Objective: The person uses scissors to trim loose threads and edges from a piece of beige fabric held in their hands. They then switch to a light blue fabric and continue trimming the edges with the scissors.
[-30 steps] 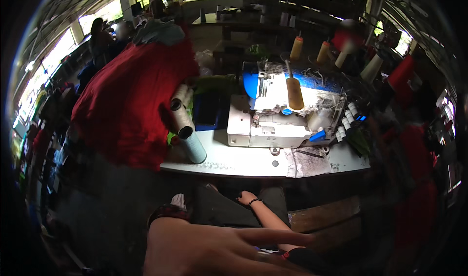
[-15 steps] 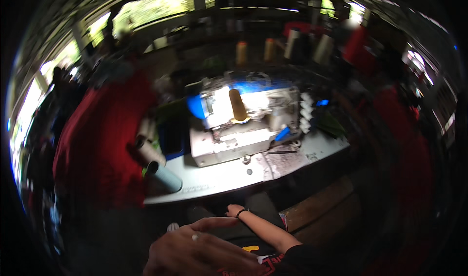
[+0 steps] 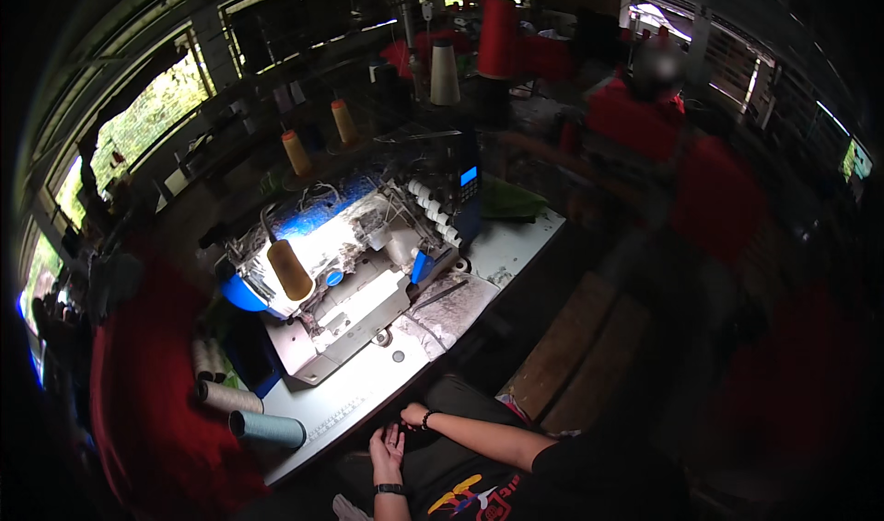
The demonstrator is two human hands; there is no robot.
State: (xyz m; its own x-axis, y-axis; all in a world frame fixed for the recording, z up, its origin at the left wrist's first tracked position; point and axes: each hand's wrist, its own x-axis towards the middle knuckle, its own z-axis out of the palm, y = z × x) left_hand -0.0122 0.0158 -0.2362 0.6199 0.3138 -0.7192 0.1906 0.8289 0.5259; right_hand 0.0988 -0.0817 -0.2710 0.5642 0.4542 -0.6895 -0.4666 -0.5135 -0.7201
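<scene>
In my lap, just below the table's front edge, my left hand [image 3: 388, 449] lies with its fingers stretched out and nothing visible in it. A ring and a dark wristwatch [image 3: 390, 489] are on that hand and wrist. Beside its fingertips my right hand [image 3: 415, 415] is curled, a dark beaded bracelet [image 3: 426, 420] at the wrist. Whatever its fingers may hold is hidden. In front of both hands stands a white and blue industrial sewing machine [image 3: 359, 311], brightly lit, with a brown thread cone [image 3: 289, 271] on its near side.
The white tabletop [image 3: 345, 414] carries a pale blue thread cone [image 3: 269, 429] and a beige one [image 3: 230, 397] at its left end. A control box [image 3: 468, 182] with a lit screen stands right of the machine. Wooden bench planks [image 3: 575, 341] are at the right; red cloth [image 3: 166, 401] hangs left.
The view has swung to the right, so the machine sits further left and tilted. My left hand has dropped from close to the camera into my lap, near my right hand.
</scene>
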